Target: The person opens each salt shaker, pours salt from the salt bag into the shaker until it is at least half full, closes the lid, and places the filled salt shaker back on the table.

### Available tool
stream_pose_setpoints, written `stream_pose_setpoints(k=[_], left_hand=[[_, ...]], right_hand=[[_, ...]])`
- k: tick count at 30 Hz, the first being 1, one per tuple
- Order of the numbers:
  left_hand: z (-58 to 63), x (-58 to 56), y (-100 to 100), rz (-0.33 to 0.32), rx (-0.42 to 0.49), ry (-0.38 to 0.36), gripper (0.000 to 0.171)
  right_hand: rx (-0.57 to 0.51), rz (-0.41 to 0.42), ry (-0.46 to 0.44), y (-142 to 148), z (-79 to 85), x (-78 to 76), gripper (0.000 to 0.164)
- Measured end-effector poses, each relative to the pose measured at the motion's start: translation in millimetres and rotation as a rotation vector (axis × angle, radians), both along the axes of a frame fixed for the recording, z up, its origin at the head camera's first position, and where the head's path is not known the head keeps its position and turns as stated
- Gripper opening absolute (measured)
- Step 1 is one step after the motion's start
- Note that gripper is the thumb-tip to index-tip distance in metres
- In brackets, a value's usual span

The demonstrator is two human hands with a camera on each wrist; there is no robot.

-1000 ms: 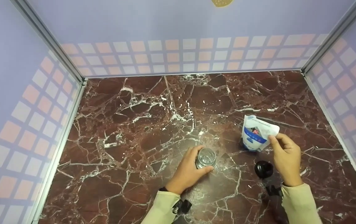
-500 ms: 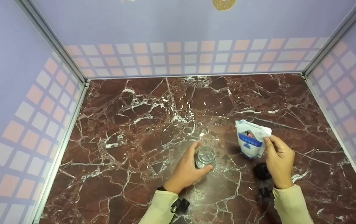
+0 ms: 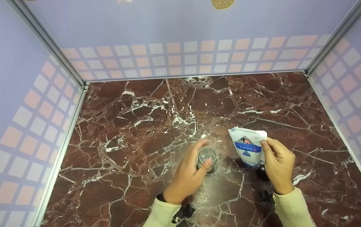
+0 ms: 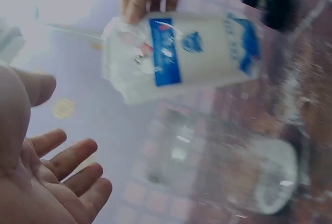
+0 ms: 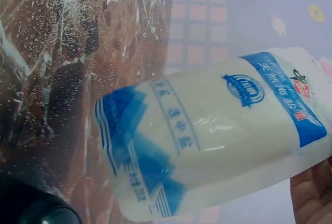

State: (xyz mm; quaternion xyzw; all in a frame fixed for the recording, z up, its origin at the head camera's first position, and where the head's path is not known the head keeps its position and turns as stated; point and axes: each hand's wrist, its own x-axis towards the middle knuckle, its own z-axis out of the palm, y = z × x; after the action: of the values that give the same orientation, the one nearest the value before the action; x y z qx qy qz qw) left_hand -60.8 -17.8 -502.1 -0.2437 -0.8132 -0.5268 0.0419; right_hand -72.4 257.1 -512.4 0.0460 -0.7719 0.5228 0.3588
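My right hand (image 3: 279, 164) pinches a white and blue salt bag (image 3: 246, 149) by its upper right corner, right of the jar. The bag's printed front fills much of the right wrist view, where my fingers (image 5: 311, 193) grip its edge. A small clear glass jar (image 3: 208, 153) stands lidless on the table. Around its left side curves my left hand (image 3: 183, 176), thumb over the near rim in the head view. In the left wrist view the fingers (image 4: 75, 159) are spread, apart from the blurred jar (image 4: 223, 167).
Close beside the right hand lies a black lid (image 3: 262, 172), partly hidden by the bag and hand. White grains (image 5: 78, 11) are scattered over the dark red marbled tabletop (image 3: 130, 189). Lilac panels with pink and white squares (image 3: 174, 60) enclose the back and sides.
My right hand has brought the salt bag left and nearer the jar, partly covering the black lid. My left fingers have loosened from the jar, and the thumb has risen over its rim.
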Motion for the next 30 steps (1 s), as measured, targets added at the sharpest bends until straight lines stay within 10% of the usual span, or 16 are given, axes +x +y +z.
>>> stream_pose_setpoints(k=[16,30], left_hand=[[41.4,8.8,6.5,-0.022,-0.110,0.289,0.042],[53.2,-3.0,16.1,-0.002,-0.230,0.345,0.034]], right_hand=[[-0.052,0.127,0.144,-25.2,28.2,30.1,0.013],[0.013,0.176,0.149,-42.0,21.7,41.3,0.026]])
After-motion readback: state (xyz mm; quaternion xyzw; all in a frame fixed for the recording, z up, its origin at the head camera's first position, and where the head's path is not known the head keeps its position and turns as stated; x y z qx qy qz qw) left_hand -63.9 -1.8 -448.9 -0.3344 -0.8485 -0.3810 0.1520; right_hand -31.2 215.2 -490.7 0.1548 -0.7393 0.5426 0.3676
